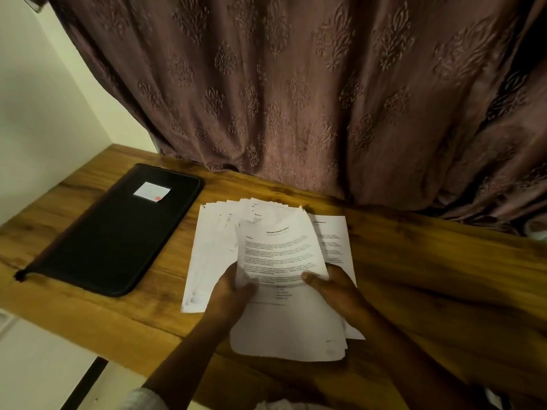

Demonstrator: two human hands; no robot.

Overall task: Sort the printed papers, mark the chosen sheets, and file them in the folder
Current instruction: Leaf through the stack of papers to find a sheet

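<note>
Both hands pinch the printed papers (284, 261): left hand (233, 291) on the left edge, right hand (331, 288) thumb on top at right. Stack fans out over wooden desk (429, 261). Black folder (118, 232), closed, lies apart to the left. Curtain (296, 84) hangs behind.

Dim and warm, that light was, strongest on the white papers (284, 255). Their print was smeared by motion blur. The table (444, 276) lay in shadow at right, and the wide lens bowed the curtain (296, 84) at the edges.
</note>
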